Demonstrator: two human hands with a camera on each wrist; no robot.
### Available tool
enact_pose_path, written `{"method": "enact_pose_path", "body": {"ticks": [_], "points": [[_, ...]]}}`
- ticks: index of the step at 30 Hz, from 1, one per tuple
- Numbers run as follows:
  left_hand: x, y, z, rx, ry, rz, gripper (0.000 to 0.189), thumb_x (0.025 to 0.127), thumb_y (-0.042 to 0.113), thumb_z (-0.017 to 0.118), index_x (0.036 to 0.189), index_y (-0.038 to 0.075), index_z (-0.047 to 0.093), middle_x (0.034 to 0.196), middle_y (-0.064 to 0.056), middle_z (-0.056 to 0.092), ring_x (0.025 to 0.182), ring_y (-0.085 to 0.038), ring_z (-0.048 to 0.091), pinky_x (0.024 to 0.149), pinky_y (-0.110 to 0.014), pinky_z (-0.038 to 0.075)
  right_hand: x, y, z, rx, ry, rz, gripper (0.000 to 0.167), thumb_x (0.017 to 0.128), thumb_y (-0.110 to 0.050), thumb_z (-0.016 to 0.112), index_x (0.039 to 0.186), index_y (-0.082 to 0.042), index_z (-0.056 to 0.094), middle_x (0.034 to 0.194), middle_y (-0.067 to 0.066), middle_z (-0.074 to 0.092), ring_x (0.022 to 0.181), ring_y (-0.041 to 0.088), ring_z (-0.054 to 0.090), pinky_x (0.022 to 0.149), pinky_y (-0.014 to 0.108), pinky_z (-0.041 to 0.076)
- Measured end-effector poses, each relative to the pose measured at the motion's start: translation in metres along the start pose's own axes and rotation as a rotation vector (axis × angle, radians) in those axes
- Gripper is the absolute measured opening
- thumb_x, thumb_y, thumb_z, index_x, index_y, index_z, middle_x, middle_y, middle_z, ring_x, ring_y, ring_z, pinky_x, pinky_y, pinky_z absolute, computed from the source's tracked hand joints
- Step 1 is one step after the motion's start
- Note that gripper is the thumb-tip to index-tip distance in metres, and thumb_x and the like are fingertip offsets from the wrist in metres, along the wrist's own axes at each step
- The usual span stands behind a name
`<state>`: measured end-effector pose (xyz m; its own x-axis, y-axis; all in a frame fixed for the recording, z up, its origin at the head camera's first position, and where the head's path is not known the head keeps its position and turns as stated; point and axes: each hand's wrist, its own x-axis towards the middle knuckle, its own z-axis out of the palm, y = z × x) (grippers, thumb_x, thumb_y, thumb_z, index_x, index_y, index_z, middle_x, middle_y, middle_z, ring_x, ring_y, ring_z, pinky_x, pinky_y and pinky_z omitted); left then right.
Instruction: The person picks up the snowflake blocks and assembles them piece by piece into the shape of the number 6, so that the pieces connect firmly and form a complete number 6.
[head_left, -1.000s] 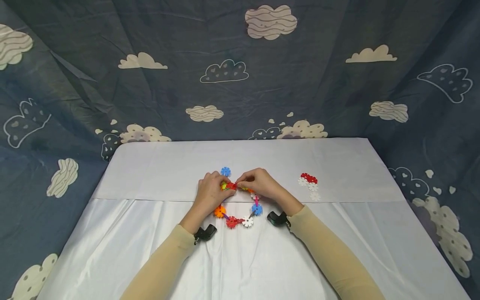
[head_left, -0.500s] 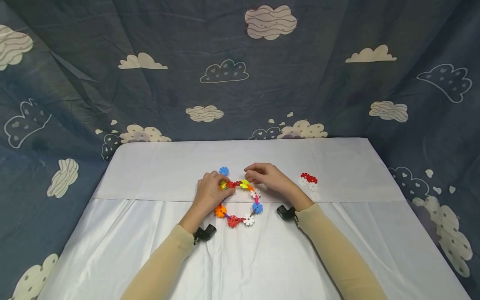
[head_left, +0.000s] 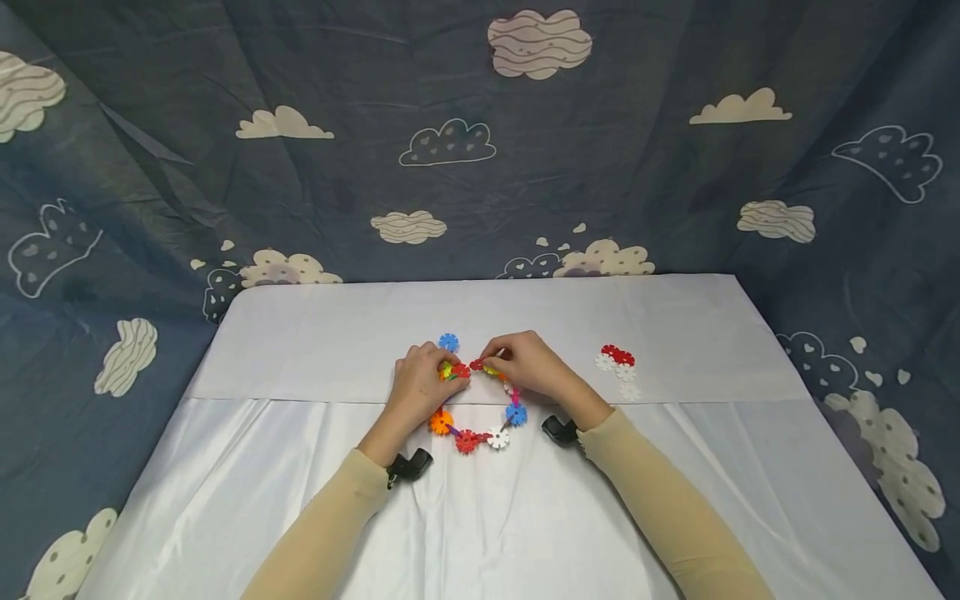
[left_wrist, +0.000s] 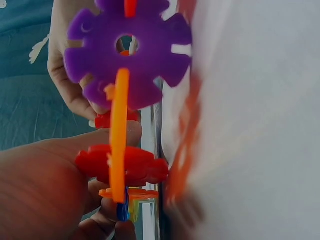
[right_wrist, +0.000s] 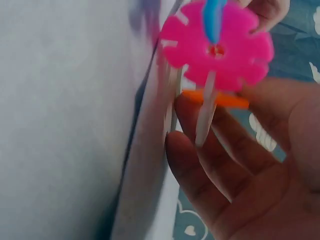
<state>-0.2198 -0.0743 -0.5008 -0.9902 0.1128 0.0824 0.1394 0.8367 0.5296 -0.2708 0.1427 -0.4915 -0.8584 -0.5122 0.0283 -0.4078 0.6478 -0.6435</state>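
Observation:
Notched plastic snowflake discs in several colours are joined edge to edge into a ring-shaped chain (head_left: 467,442) on the white cloth. At its far left side my left hand (head_left: 422,382) pinches the chain by a red disc (head_left: 461,370) and a yellow-green one. My right hand (head_left: 522,360) pinches the far right part, by a yellow disc beside another red disc (head_left: 476,364). A narrow gap seems to lie between these two red discs. The left wrist view has a purple disc (left_wrist: 150,45) up close; in the right wrist view a pink disc (right_wrist: 240,45) hangs before my fingers.
A blue disc (head_left: 448,342) shows just beyond my left hand; whether it joins the chain is hidden. Loose red discs (head_left: 617,356) and white discs (head_left: 627,375) lie together on the right. A cloud-patterned dark curtain (head_left: 450,192) stands behind the table (head_left: 300,333).
My right hand moved away from the chain to the right, baring the yellow disc, then came back and took hold there. My left hand stayed in place.

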Motion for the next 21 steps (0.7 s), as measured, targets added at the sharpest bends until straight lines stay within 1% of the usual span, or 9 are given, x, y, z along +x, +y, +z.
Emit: {"method": "enact_pose_path", "body": {"ticks": [3, 5, 11, 16, 21], "points": [[-0.0006, 0.0005, -0.0007, 0.002, -0.004, 0.009, 0.037, 0.089, 0.040, 0.086, 0.115, 0.014, 0.080, 0.100, -0.004, 0.066, 0.099, -0.025, 0.055, 0.088, -0.043, 0.042, -0.0002, 0.0024, -0.0005, 0.012, 0.013, 0.032, 0.010, 0.101, -0.023, 0.073, 0.106, -0.021, 0.082, 0.104, -0.003, 0.081, 0.089, 0.013, 0.065, 0.086, 0.032, 0.056], [-0.0007, 0.0005, -0.0010, 0.002, -0.007, 0.013, 0.037, 0.089, 0.040, 0.086, 0.116, 0.015, 0.080, 0.100, -0.004, 0.065, 0.099, -0.025, 0.055, 0.088, -0.043, 0.042, 0.0000, 0.0033, -0.0009, 0.022, 0.005, 0.033, 0.011, 0.101, -0.024, 0.073, 0.107, -0.021, 0.082, 0.106, -0.003, 0.081, 0.090, 0.014, 0.066, 0.087, 0.033, 0.056], [0.0000, -0.0005, -0.0009, -0.001, -0.021, 0.019, 0.035, 0.089, 0.042, 0.087, 0.115, 0.020, 0.081, 0.098, -0.003, 0.064, 0.097, -0.024, 0.055, 0.089, -0.044, 0.041, 0.0000, 0.0012, -0.0007, 0.006, -0.002, 0.008, 0.011, 0.101, -0.024, 0.074, 0.108, -0.023, 0.083, 0.106, -0.003, 0.081, 0.087, 0.013, 0.065, 0.084, 0.032, 0.055], [0.0010, -0.0024, -0.0009, -0.019, -0.042, 0.019, 0.034, 0.088, 0.042, 0.087, 0.114, 0.020, 0.081, 0.098, -0.003, 0.064, 0.096, -0.024, 0.055, 0.090, -0.046, 0.040, 0.0003, 0.0001, 0.0010, -0.010, 0.003, -0.020, 0.011, 0.102, -0.024, 0.073, 0.107, -0.023, 0.083, 0.107, -0.003, 0.081, 0.086, 0.010, 0.066, 0.084, 0.032, 0.055], [0.0021, -0.0042, -0.0012, -0.084, -0.044, 0.004, 0.034, 0.088, 0.040, 0.087, 0.115, 0.020, 0.081, 0.099, -0.003, 0.065, 0.098, -0.025, 0.056, 0.100, -0.052, 0.040, 0.0025, 0.0015, 0.0024, 0.046, 0.002, -0.032, 0.011, 0.104, -0.023, 0.070, 0.108, -0.021, 0.081, 0.108, 0.000, 0.081, 0.089, 0.012, 0.068, 0.086, 0.034, 0.057]]}}
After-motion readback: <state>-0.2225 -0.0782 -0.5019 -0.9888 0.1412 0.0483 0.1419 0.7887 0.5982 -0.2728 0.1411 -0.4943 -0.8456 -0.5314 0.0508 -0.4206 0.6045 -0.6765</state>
